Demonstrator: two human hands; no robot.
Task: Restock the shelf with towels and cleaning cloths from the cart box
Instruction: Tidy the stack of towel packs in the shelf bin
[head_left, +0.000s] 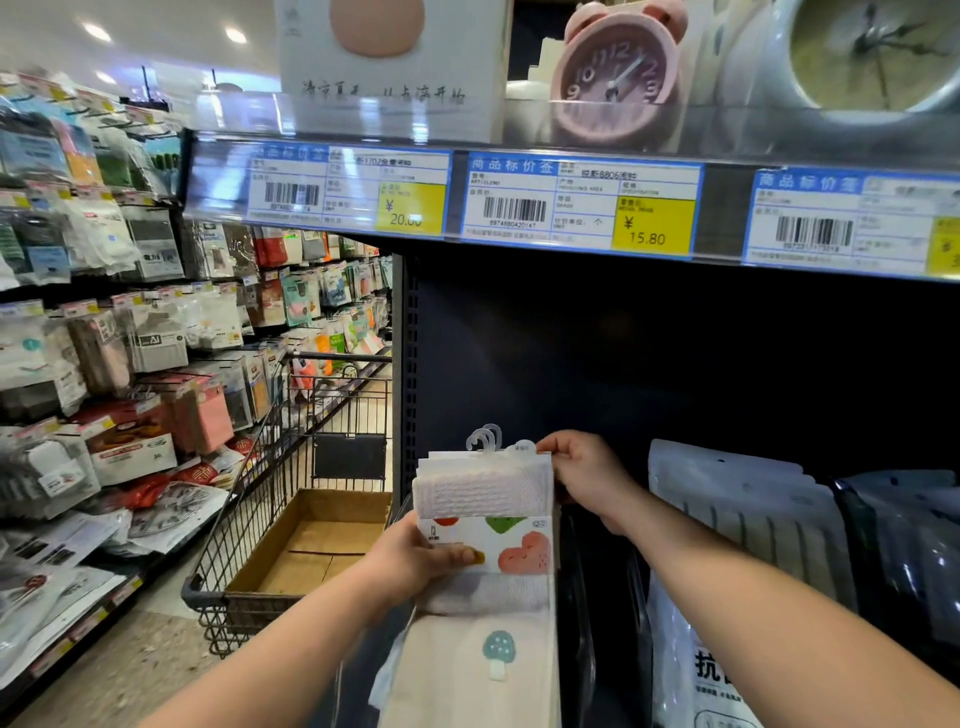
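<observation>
**aisle_nine:** so how far along is this restock?

**mopdad:** Pretty late, I'd guess. The brown cardboard box (311, 545) in the black wire shopping cart (244, 525) shows nothing but bare bottom, though its near wall hides one strip of the inside. What's in hand looks like the last of it: a stack of white waffle-weave cloth packs (485, 493) with a fruit-print card band and clear plastic hooks on top. It's held upright at the left end of the dark metal shelf (649, 364) and not let go yet.

**aisle_nine:** how's the grip?

**mopdad:** The left hand (415, 564) holds the lower left edge with the thumb flat across the printed band. Its other fingers are behind the packs, so I can't tell how they lie. The right hand (587, 475) pinches the upper right corner, fingers curled over the top edge.

**aisle_nine:** what's left then?

**mopdad:** Seat the stack and let go, I reckon. Nearer the camera there's a beige towel with a teal mushroom patch (467, 665). White plastic pouches (737, 509) stand to the right, with a dark gap between them and the stack.

**aisle_nine:** and the place?

**mopdad:** It's a shop aisle. Blue-and-yellow price labels (582, 202) run along the shelf edge above, with a pink twin-bell alarm clock (618, 73) up top. Peg-hung packets (156, 338) line the left side, over a speckled floor (130, 670).
</observation>
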